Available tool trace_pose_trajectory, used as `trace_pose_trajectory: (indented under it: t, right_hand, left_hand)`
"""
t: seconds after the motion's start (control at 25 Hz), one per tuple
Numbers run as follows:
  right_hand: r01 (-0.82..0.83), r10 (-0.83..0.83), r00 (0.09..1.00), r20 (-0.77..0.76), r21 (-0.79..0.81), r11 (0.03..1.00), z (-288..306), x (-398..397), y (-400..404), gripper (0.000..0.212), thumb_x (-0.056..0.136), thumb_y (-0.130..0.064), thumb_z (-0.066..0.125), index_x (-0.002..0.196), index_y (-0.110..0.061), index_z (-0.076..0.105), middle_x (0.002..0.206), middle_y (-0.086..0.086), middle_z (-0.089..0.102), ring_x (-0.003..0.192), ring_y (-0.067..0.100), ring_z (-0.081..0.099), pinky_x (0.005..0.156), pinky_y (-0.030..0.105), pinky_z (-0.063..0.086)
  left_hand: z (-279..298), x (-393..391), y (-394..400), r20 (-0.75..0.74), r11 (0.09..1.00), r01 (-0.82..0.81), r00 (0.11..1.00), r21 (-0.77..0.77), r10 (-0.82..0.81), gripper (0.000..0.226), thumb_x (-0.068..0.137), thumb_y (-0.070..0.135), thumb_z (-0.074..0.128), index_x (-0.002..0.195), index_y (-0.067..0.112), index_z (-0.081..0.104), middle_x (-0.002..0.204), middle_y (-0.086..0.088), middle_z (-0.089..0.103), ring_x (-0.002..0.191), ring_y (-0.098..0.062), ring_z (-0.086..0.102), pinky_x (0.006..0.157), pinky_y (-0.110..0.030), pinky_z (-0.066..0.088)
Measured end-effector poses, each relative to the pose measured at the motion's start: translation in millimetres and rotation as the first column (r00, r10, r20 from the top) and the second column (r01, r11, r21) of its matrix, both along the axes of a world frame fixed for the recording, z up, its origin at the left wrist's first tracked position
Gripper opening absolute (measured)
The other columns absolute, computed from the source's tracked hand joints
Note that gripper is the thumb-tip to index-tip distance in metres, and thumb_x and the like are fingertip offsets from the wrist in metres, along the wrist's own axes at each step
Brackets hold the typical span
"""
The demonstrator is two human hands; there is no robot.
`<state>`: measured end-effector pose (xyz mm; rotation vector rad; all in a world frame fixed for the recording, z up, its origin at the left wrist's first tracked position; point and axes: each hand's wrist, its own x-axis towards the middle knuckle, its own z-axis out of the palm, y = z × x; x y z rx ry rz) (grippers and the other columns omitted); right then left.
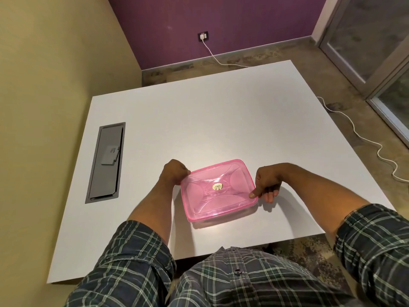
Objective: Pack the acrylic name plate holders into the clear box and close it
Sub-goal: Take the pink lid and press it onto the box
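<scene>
With the lid (218,188) already sitting on the box (221,214), it's near my edge of the counter (221,118), right in front of me. Left hand (173,172) is curled up against the far-left corner, thumb on the rim. Right hand (266,181) is at the right edge, index finger pressing the lid rim, other fingers loosely bent beside the box and gripping nothing. Can't make out the holders through the pink plastic. It looks like thin, light, slightly flexy stuff and probably slick, so I'd work the rim and corners, not the middle, which would just bow in. A light box might skate on the smooth top too, so brace it.
</scene>
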<state>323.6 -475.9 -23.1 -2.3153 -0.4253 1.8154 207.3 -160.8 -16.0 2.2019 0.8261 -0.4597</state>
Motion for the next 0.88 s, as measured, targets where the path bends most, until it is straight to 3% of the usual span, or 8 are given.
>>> trace_pose_trajectory:
  t: [0.08, 0.2, 0.36, 0.48, 0.64, 0.76, 0.88]
  right_hand:
    - [-0.023, 0.023, 1.0, -0.009, -0.01, 1.0, -1.7, -4.4, 0.5, 0.058, 0.063, -0.054, 0.091, 0.088, -0.004, 0.076, 0.083, 0.015, 0.079, 0.074, 0.021, 0.077, 0.055, 0.022, 0.056]
    - [-0.032, 0.031, 0.999, -0.024, -0.019, 0.999, -1.5, -7.1, 2.1, 0.055, 0.067, -0.053, 0.09, 0.088, -0.004, 0.075, 0.085, 0.015, 0.079, 0.073, 0.02, 0.077, 0.056, 0.023, 0.057]
    - [-0.022, 0.021, 0.999, -0.037, -0.019, 1.0, 0.8, -7.2, 2.5, 0.051, 0.07, -0.05, 0.089, 0.086, -0.004, 0.075, 0.083, 0.015, 0.079, 0.076, 0.022, 0.076, 0.059, 0.023, 0.058]
    - [-0.023, 0.022, 0.998, -0.056, -0.018, 1.0, 1.3, -7.0, 2.7, 0.05, 0.068, -0.049, 0.09, 0.087, -0.004, 0.075, 0.087, 0.017, 0.078, 0.078, 0.022, 0.076, 0.06, 0.023, 0.058]
    - [-0.052, 0.051, 0.996, -0.074, -0.016, 0.999, 0.6, -4.3, 4.0, 0.057, 0.065, -0.05, 0.091, 0.092, -0.003, 0.075, 0.093, 0.019, 0.078, 0.083, 0.023, 0.077, 0.061, 0.023, 0.058]
    - [-0.085, 0.082, 0.993, -0.08, -0.035, 0.996, -0.9, -4.0, 5.1, 0.053, 0.061, -0.051, 0.093, 0.083, -0.006, 0.076, 0.086, 0.017, 0.079, 0.077, 0.022, 0.077, 0.058, 0.023, 0.057]
    - [-0.111, 0.11, 0.993, -0.036, -0.035, 0.993, -5.7, -6.7, 4.3, 0.051, 0.057, -0.054, 0.094, 0.074, -0.01, 0.075, 0.083, 0.015, 0.079, 0.07, 0.02, 0.076, 0.052, 0.021, 0.054]
  left_hand:
    - [-1.5, 0.2, 1.3, -0.005, 0.991, -0.132, 0.991, -0.017, 0.132, 0.025, 0.082, 0.014, 0.08, 0.07, 0.001, 0.063, 0.066, -0.016, 0.061, 0.068, -0.03, 0.063, 0.081, -0.045, 0.062]
    - [-3.4, 1.1, 2.2, -0.008, 0.964, -0.251, 0.968, -0.087, 0.251, 0.031, 0.077, 0.01, 0.086, 0.067, 0.003, 0.058, 0.059, -0.013, 0.055, 0.059, -0.03, 0.06, 0.081, -0.051, 0.062]
    - [-8.3, -5.5, 5.8, 0.053, 0.979, -0.184, 0.981, -0.092, 0.189, 0.034, 0.078, 0.016, 0.086, 0.063, 0.0, 0.06, 0.065, -0.016, 0.057, 0.071, -0.031, 0.067, 0.084, -0.049, 0.061]
    - [-9.6, -7.3, 10.6, 0.073, 0.969, -0.195, 0.975, -0.153, 0.208, 0.027, 0.076, 0.011, 0.087, 0.069, -0.005, 0.066, 0.066, -0.015, 0.059, 0.064, -0.029, 0.065, 0.079, -0.045, 0.062]
    - [-5.5, -9.7, 22.7, -0.003, 0.955, -0.078, 0.997, -0.285, 0.08, 0.023, 0.078, -0.003, 0.081, 0.098, -0.012, 0.072, 0.081, -0.017, 0.068, 0.075, -0.027, 0.065, 0.075, -0.036, 0.062]
    - [-4.1, -13.7, 23.7, -0.12, 0.967, -0.012, 0.993, -0.254, -0.019, 0.031, 0.077, 0.006, 0.086, 0.101, -0.004, 0.07, 0.075, -0.017, 0.069, 0.06, -0.024, 0.068, 0.059, -0.03, 0.062]
    - [-5.9, -11.2, 21.5, -0.121, 0.976, 0.008, 0.992, -0.22, -0.035, 0.035, 0.076, 0.008, 0.087, 0.101, -0.006, 0.067, 0.071, -0.019, 0.068, 0.056, -0.026, 0.068, 0.059, -0.035, 0.063]
